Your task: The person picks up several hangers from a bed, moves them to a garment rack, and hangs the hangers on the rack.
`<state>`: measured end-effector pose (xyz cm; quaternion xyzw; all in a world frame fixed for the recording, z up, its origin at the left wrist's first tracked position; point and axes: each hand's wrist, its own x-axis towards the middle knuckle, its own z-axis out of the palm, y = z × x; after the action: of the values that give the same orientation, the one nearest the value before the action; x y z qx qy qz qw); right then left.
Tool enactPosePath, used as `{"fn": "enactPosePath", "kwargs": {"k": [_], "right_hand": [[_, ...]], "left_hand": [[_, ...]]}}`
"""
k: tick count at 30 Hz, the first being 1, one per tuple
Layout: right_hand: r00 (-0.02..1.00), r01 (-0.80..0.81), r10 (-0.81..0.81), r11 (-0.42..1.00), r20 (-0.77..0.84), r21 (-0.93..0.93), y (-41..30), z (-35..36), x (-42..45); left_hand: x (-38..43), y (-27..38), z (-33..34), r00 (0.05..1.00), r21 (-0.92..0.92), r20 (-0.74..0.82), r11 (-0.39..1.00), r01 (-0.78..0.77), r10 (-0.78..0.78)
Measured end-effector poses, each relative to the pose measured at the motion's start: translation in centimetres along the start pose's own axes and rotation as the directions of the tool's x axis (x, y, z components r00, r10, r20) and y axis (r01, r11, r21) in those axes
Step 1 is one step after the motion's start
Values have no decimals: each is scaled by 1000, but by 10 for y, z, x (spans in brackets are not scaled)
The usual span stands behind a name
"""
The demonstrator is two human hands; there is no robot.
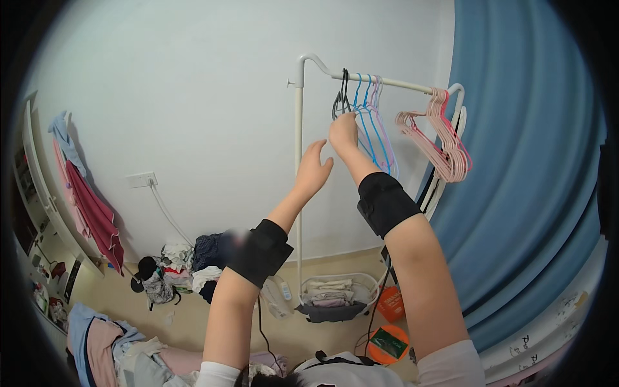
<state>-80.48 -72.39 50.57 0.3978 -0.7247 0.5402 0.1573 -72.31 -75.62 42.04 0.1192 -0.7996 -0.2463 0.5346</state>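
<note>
My right hand [344,131] is raised to the black hangers [344,99] on the rail, its fingers curled. It covers their lower part, and its fingertips are hidden, so a grip cannot be made out. Just below and to the left, my left hand [313,168] is held up, thumb and fingers apart, with nothing in it. Beside the black hangers, blue hangers [375,126] and a light purple hanger [385,145] hang from the white garment rack [396,83]. Farther right along the rail hangs a bunch of pink hangers [447,150].
A blue curtain [512,145] borders the rack's right side. Below stands a basket [333,313] of folded cloth, near an orange bag [390,305] and a round orange object [387,355]. Clothes heap [176,268] by the wall; more clothing [121,343] lies at lower left.
</note>
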Motion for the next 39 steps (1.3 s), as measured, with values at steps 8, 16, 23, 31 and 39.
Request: {"fn": "enactPosePath", "kwargs": {"k": [8,16,23,31,39], "right_hand": [[999,-2,-1,999,49,50,6,1,-37],[948,304,-311,948,62,94,53,-39,-70],[756,424,-557,817,344,390,121,-31,-159],[416,154,-440,896,796,416,245,44,-302],[-245,53,-462,872,853,487,250,96,-439]], "left_hand": [[-30,-34,15,989,41,68,991,125,-128],[-74,1,31,994,255,105,967,-6,-21],[-196,-20,24,982,445,-51,876,185,-182],[-434,44,16,783,522,-121,632,573,-611],[-661,200,-130,268,605,-420,-47,795,-867]]}}
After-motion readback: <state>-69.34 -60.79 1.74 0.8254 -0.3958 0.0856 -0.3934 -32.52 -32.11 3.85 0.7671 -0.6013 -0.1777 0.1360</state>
